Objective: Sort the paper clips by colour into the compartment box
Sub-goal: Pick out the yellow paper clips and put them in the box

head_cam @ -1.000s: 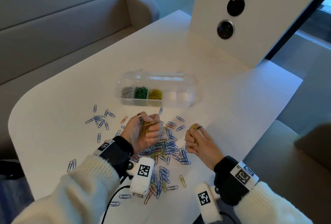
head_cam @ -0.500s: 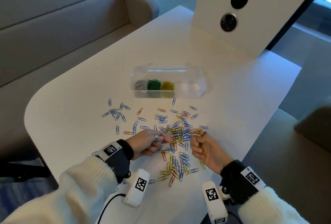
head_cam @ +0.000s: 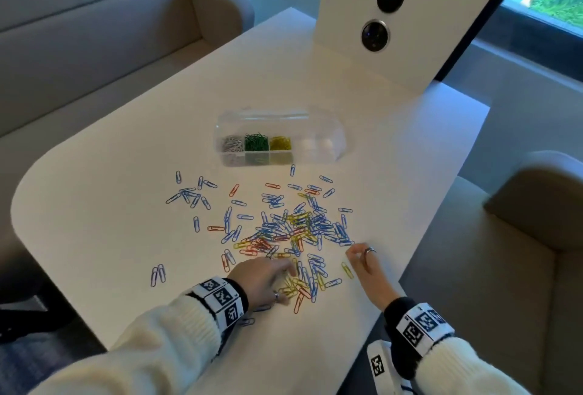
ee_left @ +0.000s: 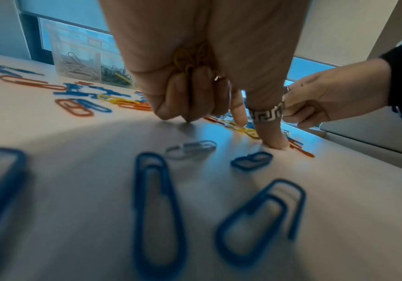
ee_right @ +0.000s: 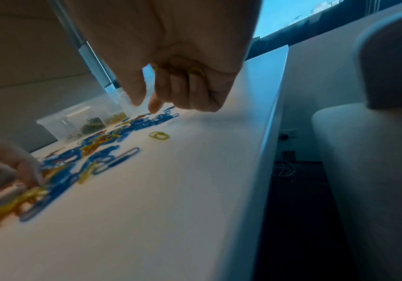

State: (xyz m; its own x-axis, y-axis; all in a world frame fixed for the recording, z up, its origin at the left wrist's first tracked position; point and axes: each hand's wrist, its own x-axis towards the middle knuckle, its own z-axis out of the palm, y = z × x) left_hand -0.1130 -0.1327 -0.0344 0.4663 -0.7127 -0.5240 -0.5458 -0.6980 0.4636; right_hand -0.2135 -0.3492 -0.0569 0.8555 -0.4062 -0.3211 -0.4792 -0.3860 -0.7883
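A person is part-way through sorting, working on the yellows. The left hand [head_cam: 263,278] rests knuckles-down at the near edge of the loose pile of paper clips [head_cam: 293,233]. Its curled fingers clamp a small bunch of yellow clips [ee_left: 189,60] against the palm, while the forefinger and thumb reach down to the table [head_cam: 94,205] among more yellows just ahead of them. To the right of that grip, across the near pile, the right hand [head_cam: 367,263] hovers at the pile's right edge. Its fingers are curled round a yellow clip or two tucked in the palm, thumb and forefinger slightly apart. One lone yellow clip [head_cam: 347,270] lies just beside it. Well beyond both grips stands the clear compartment box [head_cam: 328,129], holding white, green and yellow clips in separate sections. Next move, likely: pinch further yellows, then carry both handfuls to the yellow section.
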